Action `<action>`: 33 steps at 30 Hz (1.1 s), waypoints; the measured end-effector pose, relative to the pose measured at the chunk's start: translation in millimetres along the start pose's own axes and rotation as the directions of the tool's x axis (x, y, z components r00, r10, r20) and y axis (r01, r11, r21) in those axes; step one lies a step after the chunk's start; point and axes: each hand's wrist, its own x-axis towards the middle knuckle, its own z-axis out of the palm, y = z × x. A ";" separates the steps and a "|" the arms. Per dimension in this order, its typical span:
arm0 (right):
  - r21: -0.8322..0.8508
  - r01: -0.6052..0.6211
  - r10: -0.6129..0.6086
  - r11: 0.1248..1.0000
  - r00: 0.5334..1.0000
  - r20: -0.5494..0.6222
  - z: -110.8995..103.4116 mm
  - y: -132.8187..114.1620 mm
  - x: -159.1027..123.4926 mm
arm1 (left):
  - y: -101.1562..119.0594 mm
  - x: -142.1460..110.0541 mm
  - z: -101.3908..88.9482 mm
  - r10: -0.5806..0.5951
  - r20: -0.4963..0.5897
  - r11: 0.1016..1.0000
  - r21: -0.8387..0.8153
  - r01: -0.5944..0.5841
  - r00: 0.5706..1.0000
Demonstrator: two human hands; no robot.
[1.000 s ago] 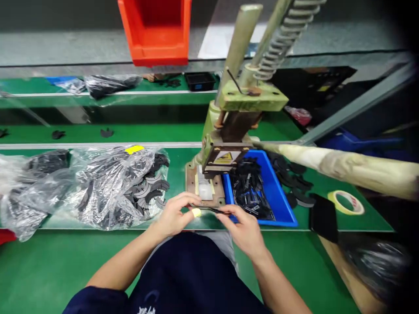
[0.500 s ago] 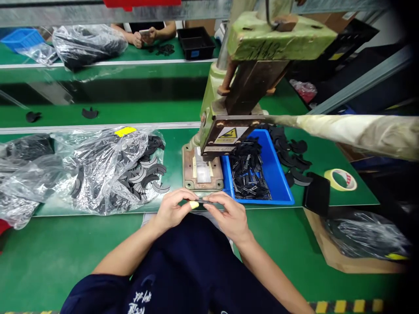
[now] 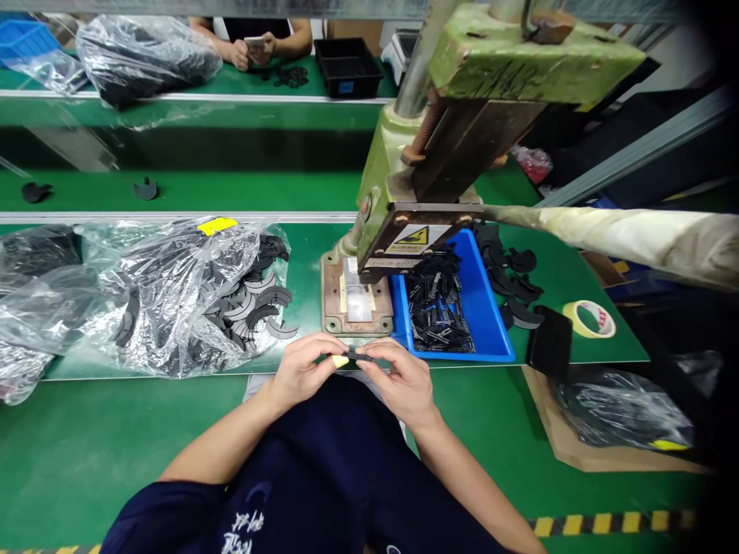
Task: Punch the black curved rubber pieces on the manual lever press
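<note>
My left hand [image 3: 303, 369] and my right hand [image 3: 401, 381] meet at the table's front edge, both pinching one small thin black part [image 3: 359, 357] between their fingertips. A yellow cot covers a left fingertip. Just beyond the hands stands a green hand press [image 3: 416, 177] with a brown base plate [image 3: 332, 296] and a white block on it. The press's long wrapped lever [image 3: 629, 235] reaches out to the right. A blue tray [image 3: 490, 308] of small black parts sits right of the base plate.
A clear bag [image 3: 173, 300] spilling black crescent pieces lies to the left. More black crescents [image 3: 513, 281], a tape roll [image 3: 589, 318] and a cardboard box [image 3: 583, 454] holding a bag are at the right. Another person's hands [image 3: 251, 50] hold a phone at the far bench.
The view has tipped down and drawn back, so the press looms larger and the far bench shows. My hands stayed together on the black part, drawing slightly closer together.
</note>
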 end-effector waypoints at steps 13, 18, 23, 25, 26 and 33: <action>-0.068 -0.156 0.155 0.985 0.988 -0.020 -9.5 10.1 6.5 | -15.5 23.3 -4.3 -0.053 0.009 0.975 0.217 0.049 0.999; -0.075 -0.189 0.188 0.979 0.982 -0.020 -29.4 15.1 6.5 | -62.3 54.5 1.0 -0.078 -0.008 0.919 0.388 0.075 0.997; -0.073 -0.202 0.201 0.977 0.979 -0.010 -40.4 14.3 1.4 | -94.1 72.2 6.4 -0.074 0.066 0.859 0.511 0.029 0.995; -0.070 -0.207 0.206 0.976 0.978 -0.017 -43.5 15.4 -1.0 | -98.3 74.5 5.7 -0.065 0.131 0.834 0.552 -0.018 0.989; -0.068 -0.209 0.208 0.976 0.978 -0.020 -45.2 16.8 -1.9 | -99.0 75.5 5.0 -0.066 0.165 0.820 0.571 -0.041 0.984; -0.029 -0.162 0.154 0.986 0.969 -0.193 -72.7 20.6 26.4 | -94.6 83.7 5.0 -0.086 0.282 0.772 0.625 -0.115 0.956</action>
